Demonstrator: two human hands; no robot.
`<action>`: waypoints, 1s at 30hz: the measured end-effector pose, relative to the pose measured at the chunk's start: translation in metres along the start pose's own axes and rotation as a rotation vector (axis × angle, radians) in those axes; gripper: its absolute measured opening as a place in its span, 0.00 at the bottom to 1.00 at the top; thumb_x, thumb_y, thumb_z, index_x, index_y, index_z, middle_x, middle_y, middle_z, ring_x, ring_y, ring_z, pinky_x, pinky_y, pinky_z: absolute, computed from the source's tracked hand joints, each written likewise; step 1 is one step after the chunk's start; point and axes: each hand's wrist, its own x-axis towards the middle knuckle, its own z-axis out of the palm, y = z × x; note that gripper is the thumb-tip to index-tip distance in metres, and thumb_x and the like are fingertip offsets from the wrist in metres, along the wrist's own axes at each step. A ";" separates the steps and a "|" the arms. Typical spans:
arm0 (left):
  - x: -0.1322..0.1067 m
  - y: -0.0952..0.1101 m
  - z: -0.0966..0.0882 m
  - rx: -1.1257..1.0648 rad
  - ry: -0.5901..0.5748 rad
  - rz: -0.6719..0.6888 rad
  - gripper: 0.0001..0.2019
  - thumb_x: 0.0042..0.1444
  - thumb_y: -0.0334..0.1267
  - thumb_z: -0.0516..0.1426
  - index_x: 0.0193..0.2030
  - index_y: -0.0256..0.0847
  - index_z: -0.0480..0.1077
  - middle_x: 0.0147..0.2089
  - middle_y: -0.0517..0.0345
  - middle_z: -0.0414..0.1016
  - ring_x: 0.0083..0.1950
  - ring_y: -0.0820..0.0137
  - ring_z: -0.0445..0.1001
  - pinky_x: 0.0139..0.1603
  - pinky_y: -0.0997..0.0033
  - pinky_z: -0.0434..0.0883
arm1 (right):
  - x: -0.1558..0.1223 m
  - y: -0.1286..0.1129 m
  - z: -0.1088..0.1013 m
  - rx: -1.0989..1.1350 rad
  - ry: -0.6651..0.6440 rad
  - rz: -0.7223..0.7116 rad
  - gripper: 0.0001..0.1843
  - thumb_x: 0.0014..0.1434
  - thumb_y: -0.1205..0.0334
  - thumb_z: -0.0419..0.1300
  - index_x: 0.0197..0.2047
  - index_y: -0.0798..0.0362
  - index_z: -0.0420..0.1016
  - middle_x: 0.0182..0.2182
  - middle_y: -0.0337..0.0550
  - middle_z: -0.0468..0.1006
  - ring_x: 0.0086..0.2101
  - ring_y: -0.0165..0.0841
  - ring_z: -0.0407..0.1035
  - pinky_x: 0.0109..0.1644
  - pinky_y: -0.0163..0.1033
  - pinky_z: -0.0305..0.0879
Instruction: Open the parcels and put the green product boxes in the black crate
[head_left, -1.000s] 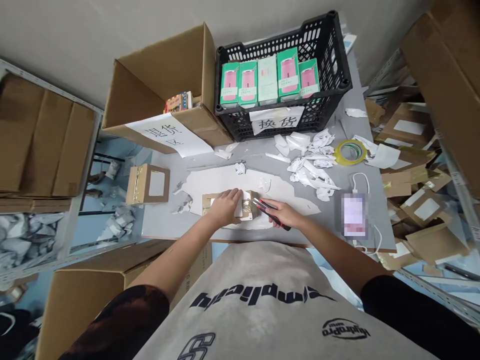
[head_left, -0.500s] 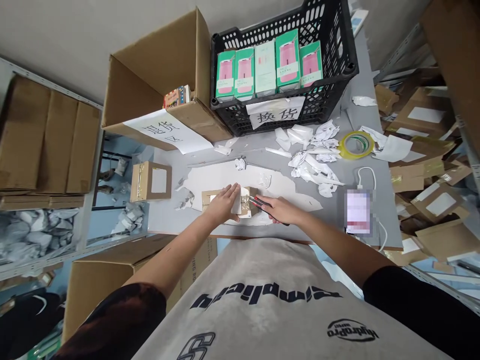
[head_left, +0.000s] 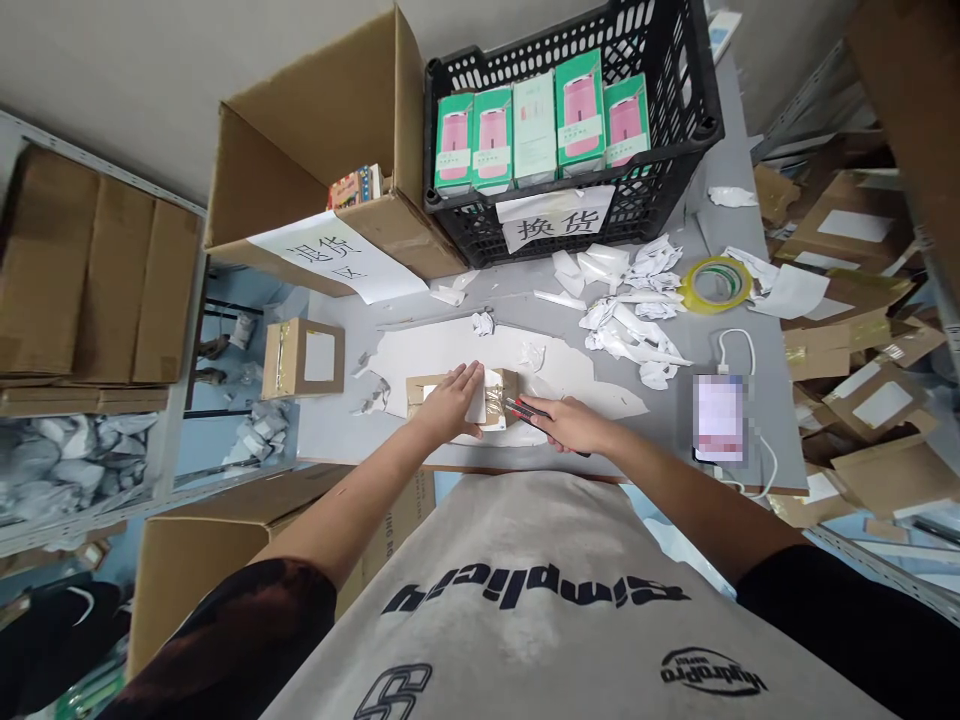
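Grey tabletop (head_left: pixel 330 440), cluttered packing station. I see small cardboard parcel (head_left: pixel 501 402) dead centre, long axis running 9 to 3 o'clock. Left hand (head_left: pixel 450 402) flat on its top, fingers straight and together, pressing, not gripping. Right hand (head_left: pixel 571 425) at parcel's 3 o'clock, fingers clamped on knife (head_left: pixel 523 409). Knife tip at parcel's taped 3 o'clock end, seemingly touching. Right hand nearer that end. Black crate (head_left: pixel 675 170) at 12, tape roll (head_left: pixel 721 283) at 2, phone (head_left: pixel 720 418) at 3.

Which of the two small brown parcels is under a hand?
The middle parcel, pressed by the left hand, the right hand holding a cutter at its taped end. The other parcel lies untouched at the left edge of the table.
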 end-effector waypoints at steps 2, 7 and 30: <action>-0.001 -0.001 0.001 0.003 -0.001 0.007 0.63 0.40 0.49 0.71 0.75 0.38 0.37 0.75 0.37 0.44 0.75 0.48 0.44 0.73 0.51 0.50 | -0.001 0.003 0.002 0.001 0.026 -0.014 0.32 0.59 0.49 0.63 0.65 0.42 0.67 0.13 0.30 0.68 0.13 0.28 0.63 0.24 0.35 0.56; -0.001 0.000 0.001 0.029 0.003 0.024 0.63 0.40 0.49 0.71 0.74 0.37 0.37 0.75 0.37 0.44 0.75 0.47 0.45 0.73 0.51 0.50 | -0.002 0.007 0.008 -0.014 0.063 -0.035 0.29 0.57 0.50 0.63 0.62 0.42 0.71 0.11 0.29 0.66 0.11 0.27 0.60 0.24 0.35 0.54; -0.018 -0.035 -0.006 -0.076 0.222 -0.305 0.56 0.48 0.73 0.54 0.75 0.42 0.38 0.65 0.34 0.62 0.60 0.39 0.63 0.59 0.46 0.58 | 0.012 -0.002 0.122 0.598 0.705 0.018 0.26 0.46 0.45 0.70 0.41 0.50 0.69 0.27 0.36 0.76 0.26 0.32 0.72 0.31 0.38 0.70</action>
